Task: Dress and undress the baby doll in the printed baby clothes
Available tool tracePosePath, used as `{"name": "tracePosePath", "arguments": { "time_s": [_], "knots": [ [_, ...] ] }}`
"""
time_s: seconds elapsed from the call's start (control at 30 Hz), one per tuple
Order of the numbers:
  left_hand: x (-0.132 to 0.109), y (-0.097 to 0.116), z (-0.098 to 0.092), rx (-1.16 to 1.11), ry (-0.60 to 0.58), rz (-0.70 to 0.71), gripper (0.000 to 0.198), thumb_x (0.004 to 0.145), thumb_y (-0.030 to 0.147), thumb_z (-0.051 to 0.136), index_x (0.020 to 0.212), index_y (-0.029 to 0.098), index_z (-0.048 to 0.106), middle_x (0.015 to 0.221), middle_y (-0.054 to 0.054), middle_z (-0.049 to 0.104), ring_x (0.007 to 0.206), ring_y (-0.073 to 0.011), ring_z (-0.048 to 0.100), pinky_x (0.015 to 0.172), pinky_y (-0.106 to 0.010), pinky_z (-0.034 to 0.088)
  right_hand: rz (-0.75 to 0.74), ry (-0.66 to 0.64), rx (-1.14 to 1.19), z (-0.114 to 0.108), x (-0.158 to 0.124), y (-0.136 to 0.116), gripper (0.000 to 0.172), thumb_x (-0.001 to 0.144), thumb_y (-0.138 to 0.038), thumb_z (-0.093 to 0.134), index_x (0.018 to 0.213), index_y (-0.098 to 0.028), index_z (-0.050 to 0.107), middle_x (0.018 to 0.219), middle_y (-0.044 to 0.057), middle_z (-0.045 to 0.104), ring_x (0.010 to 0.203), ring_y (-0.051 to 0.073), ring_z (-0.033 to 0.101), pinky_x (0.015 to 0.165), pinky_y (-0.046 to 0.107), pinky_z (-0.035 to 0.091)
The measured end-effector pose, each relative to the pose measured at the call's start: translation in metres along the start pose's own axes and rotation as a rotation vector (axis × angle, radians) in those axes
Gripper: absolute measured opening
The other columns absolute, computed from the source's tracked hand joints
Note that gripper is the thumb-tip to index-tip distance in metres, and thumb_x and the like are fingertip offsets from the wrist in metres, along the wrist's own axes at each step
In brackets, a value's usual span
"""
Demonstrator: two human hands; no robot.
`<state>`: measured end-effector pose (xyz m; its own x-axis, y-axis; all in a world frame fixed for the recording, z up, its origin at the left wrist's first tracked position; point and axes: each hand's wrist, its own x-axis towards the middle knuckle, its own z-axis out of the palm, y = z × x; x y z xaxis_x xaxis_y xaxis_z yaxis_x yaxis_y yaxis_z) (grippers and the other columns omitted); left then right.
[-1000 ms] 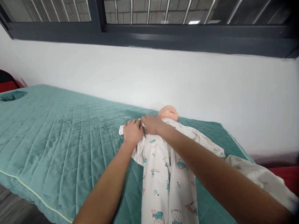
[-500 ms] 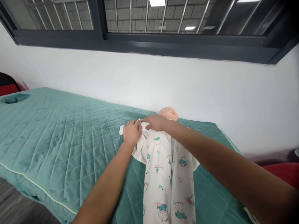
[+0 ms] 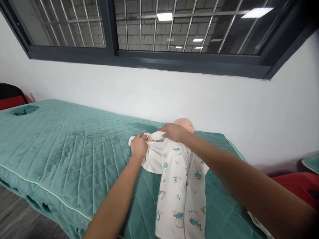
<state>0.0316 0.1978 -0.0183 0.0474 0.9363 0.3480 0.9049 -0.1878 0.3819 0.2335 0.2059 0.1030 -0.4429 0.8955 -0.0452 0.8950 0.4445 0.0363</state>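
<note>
A baby doll lies on a green quilted bed cover [image 3: 82, 146], its bald head [image 3: 184, 123] near the wall. White clothing printed with small animals [image 3: 176, 186] covers its body and hangs toward me. My left hand [image 3: 139, 146] is closed on the white sleeve [image 3: 154, 156] at the doll's left-hand side in view, close to a bit of doll skin. My right hand [image 3: 173, 132] has its fingers closed on white cloth [image 3: 158, 135] just below the doll's head. The fingertips of both hands are partly hidden.
A white wall [image 3: 112, 89] and a dark-framed barred window [image 3: 189, 61] stand behind the bed. The bed cover has a hole [image 3: 24, 110] at the far left. Red objects [image 3: 296, 187] are at the right, and a red and black chair [image 3: 11, 96] at the left.
My right hand has moved away from my left hand, up and to the right, and more white cloth and some doll skin now show between them. The camera view has shifted.
</note>
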Motion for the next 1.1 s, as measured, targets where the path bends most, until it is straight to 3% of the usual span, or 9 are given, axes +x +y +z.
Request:
{"name": "tracePosePath", "arguments": {
  "time_s": [0.17, 0.4, 0.53, 0.67, 0.8, 0.93, 1.0, 1.1],
  "knots": [
    [0.000, 0.000, 0.000, -0.010, -0.005, -0.019, 0.034, 0.090, 0.012, 0.043, 0.114, 0.025, 0.062, 0.110, -0.007, 0.066, 0.108, -0.0251, 0.058, 0.089, -0.038, 0.043, 0.008, 0.033, 0.050, -0.002, -0.003, 0.008, 0.040, 0.090, -0.030, 0.052, 0.129, -0.032, 0.061, 0.113, 0.006, 0.066, 0.098, 0.022, 0.063, 0.083, 0.029, 0.043],
    [0.002, 0.003, 0.003, 0.000, 0.005, -0.005, 0.035, 0.090, 0.018, 0.048, 0.124, 0.022, 0.054, 0.123, -0.010, 0.060, 0.116, -0.0275, 0.053, 0.093, -0.042, 0.044, 0.011, -0.019, 0.062, 0.013, 0.010, -0.016, 0.038, 0.088, -0.031, 0.054, 0.125, -0.032, 0.063, 0.119, 0.004, 0.067, 0.103, 0.022, 0.063, 0.080, 0.028, 0.045],
    [0.004, 0.004, 0.007, 0.060, 0.063, 0.129, 0.045, 0.089, 0.018, 0.050, 0.133, 0.024, 0.050, 0.133, -0.009, 0.056, 0.127, -0.0289, 0.044, 0.110, -0.053, 0.029, 0.042, -0.044, 0.047, 0.027, 0.028, -0.026, 0.041, 0.087, -0.031, 0.056, 0.127, -0.032, 0.062, 0.119, 0.006, 0.067, 0.106, 0.026, 0.062, 0.079, 0.032, 0.046],
    [0.005, 0.003, 0.008, 0.080, 0.029, 0.220, 0.050, 0.090, 0.019, 0.049, 0.140, 0.028, 0.045, 0.133, -0.009, 0.058, 0.122, -0.0285, 0.048, 0.115, -0.060, 0.017, 0.046, -0.005, 0.074, 0.025, 0.029, -0.029, 0.046, 0.088, -0.030, 0.055, 0.133, -0.029, 0.057, 0.126, 0.008, 0.064, 0.113, 0.027, 0.060, 0.086, 0.035, 0.047],
    [0.003, 0.004, 0.007, 0.110, 0.025, 0.156, 0.047, 0.091, 0.019, 0.048, 0.137, 0.028, 0.049, 0.131, -0.009, 0.060, 0.119, -0.0291, 0.051, 0.114, -0.060, 0.019, 0.133, 0.290, 0.305, 0.020, -0.011, -0.014, 0.039, 0.094, -0.032, 0.046, 0.131, -0.024, 0.058, 0.136, 0.005, 0.060, 0.123, 0.023, 0.055, 0.101, 0.035, 0.042],
    [0.001, 0.007, 0.008, 0.132, 0.027, 0.130, 0.049, 0.091, 0.015, 0.044, 0.138, 0.028, 0.049, 0.132, -0.009, 0.059, 0.120, -0.0286, 0.051, 0.113, -0.057, 0.023, 0.477, 0.618, 0.436, 0.056, -0.083, 0.020, 0.040, 0.098, -0.035, 0.037, 0.131, -0.023, 0.057, 0.135, 0.006, 0.060, 0.124, 0.024, 0.052, 0.104, 0.040, 0.040],
    [-0.001, 0.008, 0.008, 0.137, 0.036, 0.140, 0.050, 0.091, 0.014, 0.042, 0.138, 0.027, 0.048, 0.132, -0.009, 0.059, 0.121, -0.0288, 0.051, 0.113, -0.057, 0.024, 0.641, 0.646, 0.395, 0.084, -0.112, 0.035, 0.043, 0.096, -0.035, 0.039, 0.132, -0.019, 0.056, 0.134, 0.010, 0.060, 0.123, 0.026, 0.052, 0.104, 0.042, 0.040],
    [-0.003, 0.008, 0.007, 0.145, 0.064, 0.155, 0.048, 0.091, 0.014, 0.040, 0.137, 0.027, 0.049, 0.132, -0.009, 0.060, 0.120, -0.0286, 0.051, 0.112, -0.055, 0.025, 0.668, 0.626, 0.218, 0.114, -0.132, 0.044, 0.042, 0.096, -0.032, 0.039, 0.131, -0.017, 0.057, 0.133, 0.011, 0.061, 0.124, 0.027, 0.050, 0.107, 0.044, 0.034]
  ]
}}
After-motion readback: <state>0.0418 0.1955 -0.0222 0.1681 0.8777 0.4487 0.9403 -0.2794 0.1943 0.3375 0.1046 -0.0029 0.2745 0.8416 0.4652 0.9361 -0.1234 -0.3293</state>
